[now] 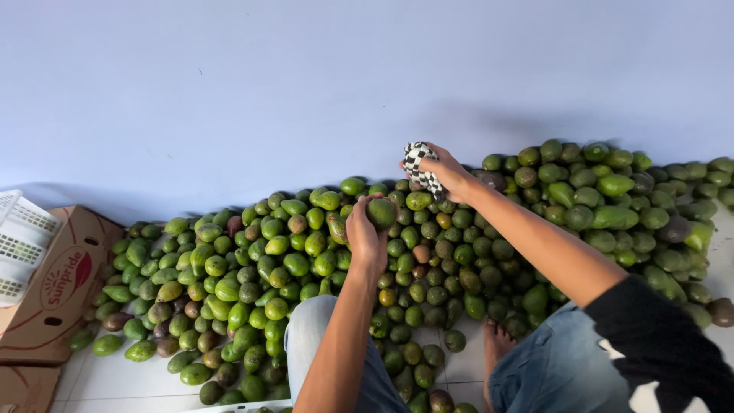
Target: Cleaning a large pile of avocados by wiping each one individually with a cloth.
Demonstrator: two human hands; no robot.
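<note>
My left hand (365, 237) grips a green avocado (381, 212), raised just above a large heap of avocados (252, 268). My right hand (447, 174) is stretched further out, closed around a black-and-white checkered cloth (420, 165), a short way up and to the right of the avocado. Both forearms reach forward over my knees in blue jeans (562, 367). A bare foot (497, 340) rests on the white tiled floor among the fruit.
Green and some brownish avocados (612, 199) spread along the foot of a pale blue wall (306, 92). A brown cardboard box (57, 287) and a white plastic crate (19, 245) stand at the left. White floor tiles (115, 378) show near me.
</note>
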